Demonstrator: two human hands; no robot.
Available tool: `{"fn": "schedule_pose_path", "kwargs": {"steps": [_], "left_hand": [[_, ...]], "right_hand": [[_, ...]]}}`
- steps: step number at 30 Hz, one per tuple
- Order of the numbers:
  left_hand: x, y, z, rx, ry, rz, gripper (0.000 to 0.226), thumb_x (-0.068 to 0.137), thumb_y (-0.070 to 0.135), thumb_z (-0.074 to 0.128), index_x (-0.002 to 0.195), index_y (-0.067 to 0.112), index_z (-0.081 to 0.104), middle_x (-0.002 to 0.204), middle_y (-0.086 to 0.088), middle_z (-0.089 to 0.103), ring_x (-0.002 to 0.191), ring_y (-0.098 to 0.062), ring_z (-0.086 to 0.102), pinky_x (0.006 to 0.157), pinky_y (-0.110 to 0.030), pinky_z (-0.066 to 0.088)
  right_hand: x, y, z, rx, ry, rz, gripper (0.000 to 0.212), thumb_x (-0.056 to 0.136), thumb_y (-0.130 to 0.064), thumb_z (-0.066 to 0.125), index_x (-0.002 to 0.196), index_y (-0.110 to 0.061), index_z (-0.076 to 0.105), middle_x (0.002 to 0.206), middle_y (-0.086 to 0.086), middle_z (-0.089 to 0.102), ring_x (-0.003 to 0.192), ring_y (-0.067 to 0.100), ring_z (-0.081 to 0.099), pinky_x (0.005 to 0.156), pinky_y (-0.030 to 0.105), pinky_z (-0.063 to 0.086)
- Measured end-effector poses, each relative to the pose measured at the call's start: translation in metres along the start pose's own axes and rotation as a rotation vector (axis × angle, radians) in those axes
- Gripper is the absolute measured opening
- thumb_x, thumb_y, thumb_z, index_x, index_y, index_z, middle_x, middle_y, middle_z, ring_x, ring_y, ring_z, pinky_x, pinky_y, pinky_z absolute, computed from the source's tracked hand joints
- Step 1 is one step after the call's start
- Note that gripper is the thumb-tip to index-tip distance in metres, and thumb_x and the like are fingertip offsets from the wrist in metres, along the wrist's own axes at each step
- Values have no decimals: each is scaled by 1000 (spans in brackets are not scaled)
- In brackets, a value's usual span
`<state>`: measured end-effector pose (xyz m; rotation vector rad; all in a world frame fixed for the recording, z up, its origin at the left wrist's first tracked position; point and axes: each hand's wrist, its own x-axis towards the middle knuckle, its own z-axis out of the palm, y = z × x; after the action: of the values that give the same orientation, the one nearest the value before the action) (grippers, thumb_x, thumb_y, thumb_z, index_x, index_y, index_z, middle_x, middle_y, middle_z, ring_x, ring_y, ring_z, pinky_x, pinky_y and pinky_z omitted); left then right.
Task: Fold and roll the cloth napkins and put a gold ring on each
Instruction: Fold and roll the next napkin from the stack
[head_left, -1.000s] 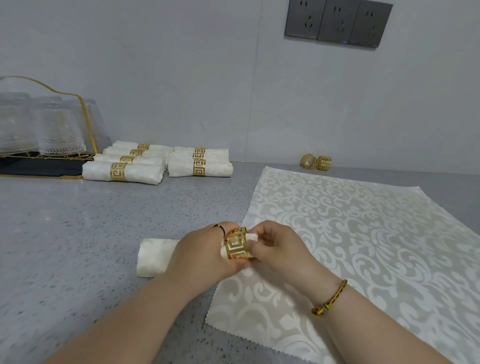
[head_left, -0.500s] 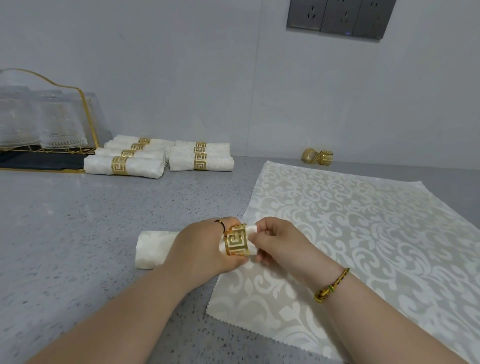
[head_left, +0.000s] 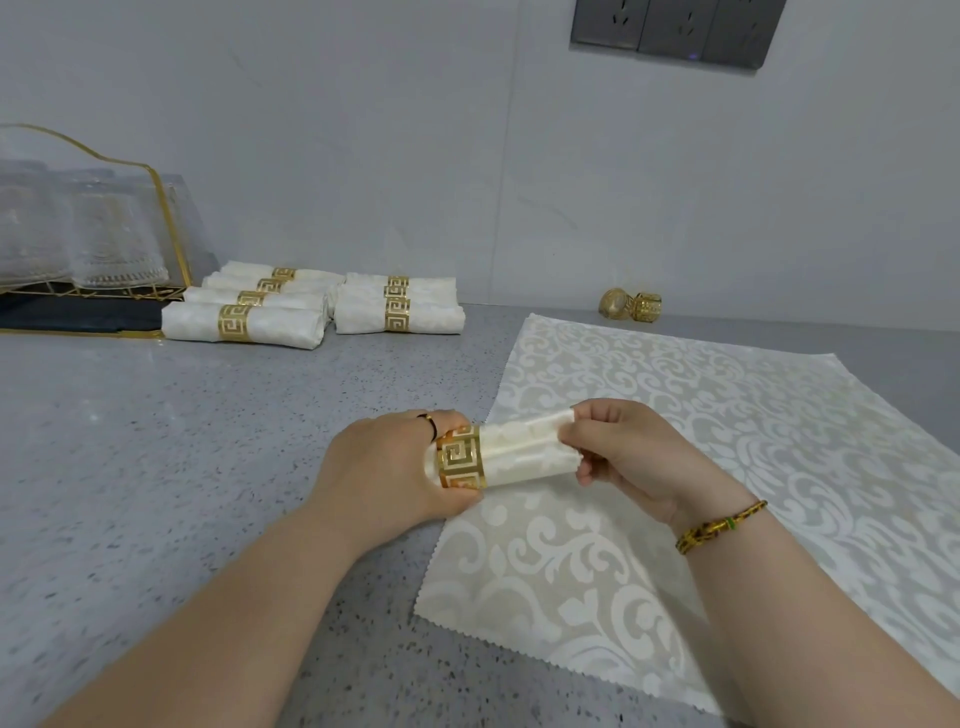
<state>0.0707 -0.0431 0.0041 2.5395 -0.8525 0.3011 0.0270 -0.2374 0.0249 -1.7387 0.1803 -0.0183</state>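
So the rolled napkin (head_left: 524, 460) is being held low over the left edge of the flat napkin (head_left: 701, 395), which is lying spread out on the right side of the tabletop (head_left: 156, 441). The roll's left end is being gripped by the left hand (head_left: 384, 478), grip closed round it, fingers right up against the gold ring (head_left: 460, 457) that's sitting on the roll near that end. The right end is being pinched by the right hand (head_left: 639, 462), thumb and fingers closed on the cloth. Further back, six finished rolls (head_left: 244, 325) with rings on are sitting bunched together by the wall, just beside a glass rack (head_left: 88, 234). Two spare rings (head_left: 631, 305) are lying against the wall too, just beyond the flat napkin.
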Motion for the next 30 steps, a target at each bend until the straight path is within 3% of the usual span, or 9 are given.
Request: {"fn": "schedule_pose_path", "kwargs": {"steps": [4, 6, 9, 12, 16, 18, 20, 25, 30], "left_hand": [[-1, -2, 0, 64, -1, 24, 35, 71, 51, 64, 102, 37, 56, 88, 14, 61, 79, -5, 52, 61, -9, 30], [-2, -3, 1, 91, -15, 26, 37, 71, 52, 63, 104, 37, 56, 89, 14, 61, 79, -4, 51, 59, -8, 27], [-2, -5, 2, 128, -31, 17, 42, 70, 57, 63, 106, 37, 55, 92, 14, 61, 80, -5, 49, 59, -8, 26], [-1, -5, 2, 150, -43, 9, 53, 63, 68, 60, 107, 38, 54, 91, 15, 60, 78, -3, 46, 57, -8, 24], [0, -5, 3, 163, -100, -2, 49, 64, 66, 63, 102, 36, 56, 92, 14, 58, 77, -4, 46, 54, -10, 24], [0, -4, 2, 162, -104, -7, 44, 66, 62, 64, 100, 34, 58, 90, 14, 57, 77, -5, 48, 55, -11, 28], [1, -5, 2, 145, -108, -8, 43, 66, 60, 65, 100, 35, 59, 93, 13, 58, 81, -5, 51, 60, -12, 32], [0, -5, 2, 108, -111, -6, 40, 67, 59, 66, 97, 33, 58, 92, 13, 60, 81, -6, 53, 61, -12, 34], [0, -5, 2, 125, -134, -15, 48, 65, 62, 66, 105, 36, 57, 97, 15, 61, 84, -5, 53, 62, -12, 34]], "right_hand": [[-2, 1, -5, -38, -104, 94, 23, 87, 1, 50, 65, -6, 50, 60, 7, 49, 47, 9, 49, 50, 20, 44], [-4, -1, -4, -275, -76, 69, 5, 86, -9, 56, 82, -12, 54, 79, 1, 53, 67, 11, 53, 64, 22, 42], [-9, 1, 4, -798, -12, -253, 57, 79, -27, 68, 128, -26, 40, 117, -16, 35, 113, 2, 30, 95, 15, 23], [-13, 3, 28, -1057, -109, -487, 69, 76, -34, 69, 136, -28, 34, 128, -15, 36, 126, 5, 23, 95, 12, 10], [-5, 8, 32, -1154, -9, -544, 39, 84, -18, 54, 123, -20, 49, 108, -7, 56, 111, 15, 43, 87, 18, 22], [-3, 5, 28, -1160, 1, -544, 32, 84, -11, 51, 115, -15, 54, 79, -15, 44, 98, 17, 46, 75, 18, 23], [-2, 5, 22, -1177, 6, -516, 28, 84, -9, 51, 112, -13, 54, 71, -17, 32, 94, 16, 44, 75, 18, 24], [-4, 10, 23, -1077, -73, -458, 39, 81, -17, 58, 118, -20, 49, 108, -5, 54, 99, 14, 44, 88, 21, 28], [-3, 9, 26, -1034, -53, -471, 42, 82, -19, 58, 122, -21, 47, 116, -5, 56, 108, 14, 46, 98, 24, 27]]}}
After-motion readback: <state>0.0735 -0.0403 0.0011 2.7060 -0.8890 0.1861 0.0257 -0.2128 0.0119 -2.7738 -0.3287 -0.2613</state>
